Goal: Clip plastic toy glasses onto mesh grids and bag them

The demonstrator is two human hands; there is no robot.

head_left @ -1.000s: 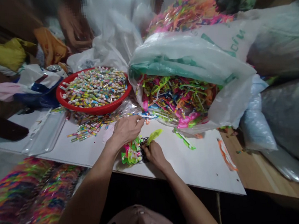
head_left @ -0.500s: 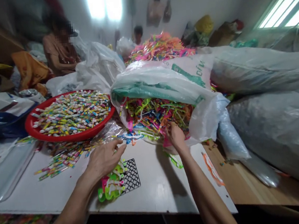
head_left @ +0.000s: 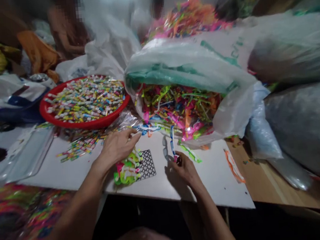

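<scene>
My right hand (head_left: 185, 167) pinches a thin blue-and-white plastic piece (head_left: 172, 141), upright above the white table; it looks like a toy glasses frame, and its shadow shows lens-like openings. My left hand (head_left: 120, 146) is open, thumb and fingers apart, over a bundle of green, white and pink plastic pieces (head_left: 127, 169). Whether it touches them I cannot tell. Partly under that bundle lies a black perforated grid (head_left: 147, 164). In front of my hands a white-and-green sack (head_left: 183, 66) gapes open, with a tangle of colourful plastic pieces (head_left: 181, 103) inside.
A red basin (head_left: 87, 124) full of small patterned sticks stands at the left, with loose sticks (head_left: 80, 145) before it. Green (head_left: 189, 151) and orange (head_left: 234, 167) pieces lie to the right. Large stuffed bags (head_left: 305, 132) line the right side. A person (head_left: 68, 30) sits at the back left.
My right hand has come out of the sack's mouth toward me, with the blue-and-white piece in it. My left hand stays over the bundle. The view has tilted down.
</scene>
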